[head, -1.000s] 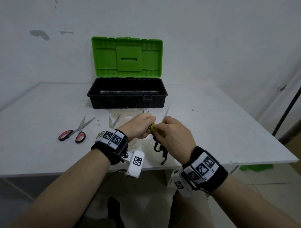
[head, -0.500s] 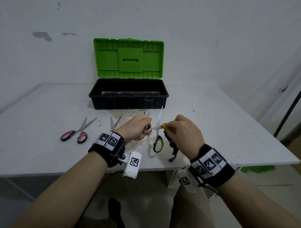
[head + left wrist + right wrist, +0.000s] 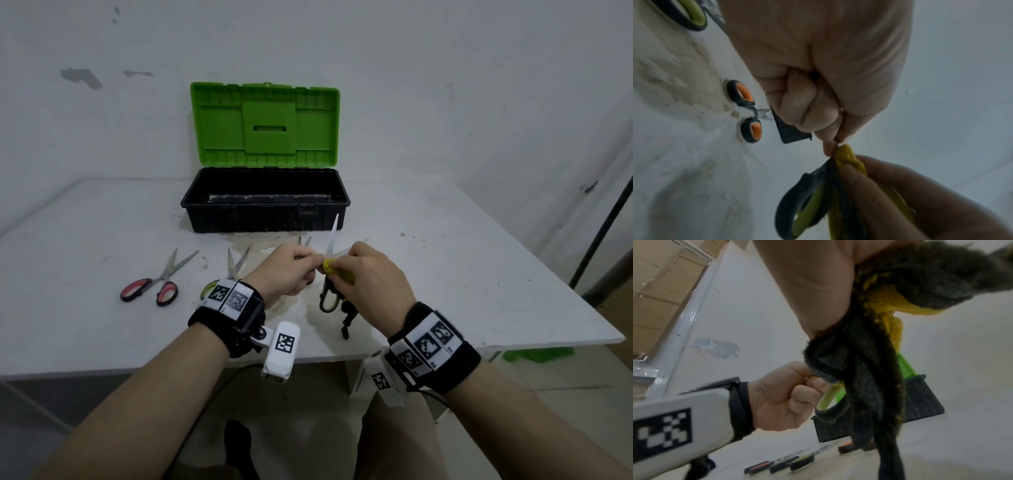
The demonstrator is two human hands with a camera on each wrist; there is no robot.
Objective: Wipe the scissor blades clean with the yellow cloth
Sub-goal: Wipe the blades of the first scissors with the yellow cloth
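The scissors (image 3: 329, 274), with black and lime-green handles, are held above the front middle of the white table (image 3: 445, 274), between the two hands. One blade points up and away toward the toolbox; the visible handle loop hangs down toward the table edge. The second blade cannot be made out clearly.

The yellow cloth (image 3: 330, 266) is bunched against the scissors near the base of the raised blade. It has a dark grey reverse side, and in the right wrist view a long dark portion hangs down below the hand and over the handle loop.

The right hand (image 3: 371, 281) has its fingers curled around the cloth and pinches it against the scissors. The left hand (image 3: 287, 274) is closed into a fist, its fingertips pinching the scissors just beside the cloth; the exact part gripped is hidden by the fingers.

On the table, left of the hands, lie red-handled scissors (image 3: 154, 284), partly open. Just beside them, a second pair of green-handled scissors (image 3: 233, 265) is partly hidden by the left wristband. A small pair of orange-handled scissors (image 3: 748, 112) lies beneath the left hand.

An open toolbox (image 3: 265, 202), with a black base and an upright green lid, stands behind the hands.
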